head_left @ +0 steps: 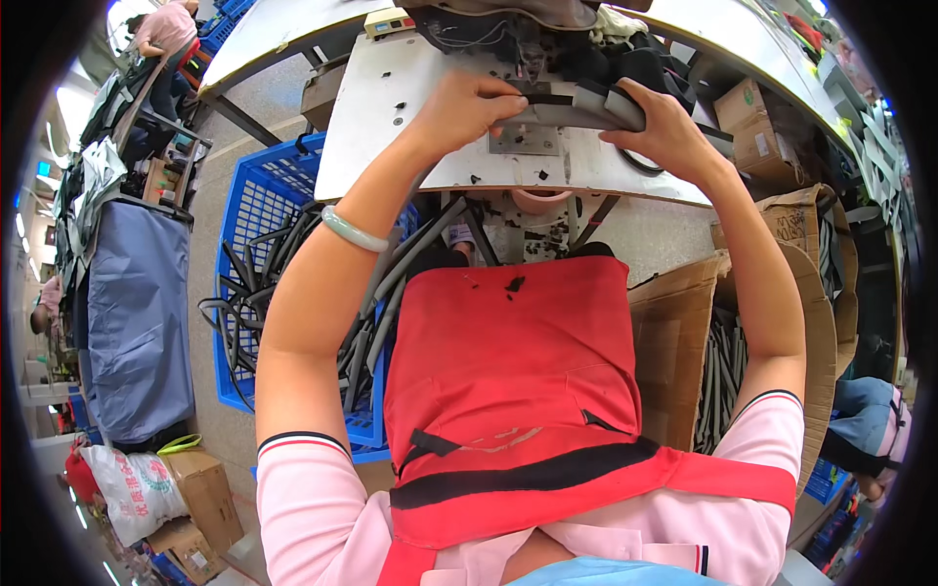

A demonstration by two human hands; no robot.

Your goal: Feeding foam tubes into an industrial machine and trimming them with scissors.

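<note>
A grey tube-like strip with a black band along it lies across the sewing machine's bed, just on my side of the needle area. My left hand pinches its left end between thumb and fingers. At the other end, my right hand is closed round the strip, thumb underneath and fingers over the top. The sewing machine stands directly beyond the strip, its upper part cut off by the view's top edge. A metal plate is set into the white table below the strip.
To my left is a blue plastic crate of grey and black strips. An open cardboard box with many grey strips stands at my right. Dark fabric is heaped beside the machine. Other people are in the background.
</note>
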